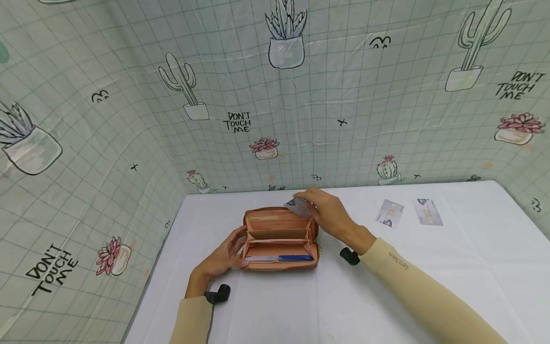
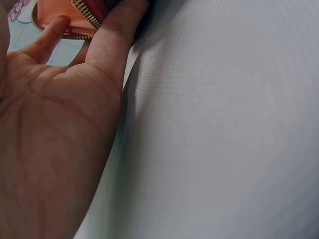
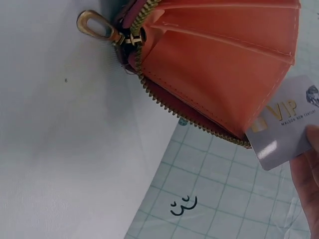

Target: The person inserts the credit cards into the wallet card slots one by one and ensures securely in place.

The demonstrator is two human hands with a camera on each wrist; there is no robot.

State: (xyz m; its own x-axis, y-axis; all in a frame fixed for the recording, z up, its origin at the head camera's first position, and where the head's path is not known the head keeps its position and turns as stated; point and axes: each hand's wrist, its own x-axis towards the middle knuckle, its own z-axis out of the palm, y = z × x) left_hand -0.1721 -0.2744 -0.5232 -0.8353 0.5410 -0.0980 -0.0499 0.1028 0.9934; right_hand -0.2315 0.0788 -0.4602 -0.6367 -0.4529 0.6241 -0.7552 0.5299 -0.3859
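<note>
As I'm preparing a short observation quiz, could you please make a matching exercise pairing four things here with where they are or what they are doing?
Things:
1. Left hand
2. Right hand
3. Blue item
4. Rightmost loose card

Places or states:
A. Lying flat on the white table
B. Pinching a grey VIP card
C. Holding the left end of the open wallet
D. Inside the wallet's near compartment

Right pairs: 1-C, 2-B, 3-D, 4-A

Includes orange-lined wallet [image 1: 279, 234], brass-coloured zip [image 3: 164, 104]; silver-grey card [image 3: 285, 132], gold-lettered; white tablecloth [image 1: 275, 306]; beige sleeves [image 1: 418, 282]; black wrist cameras [image 1: 349, 256]; pale green backdrop [image 1: 309, 100], darker-gridded, cactus-printed, black-lettered.
</note>
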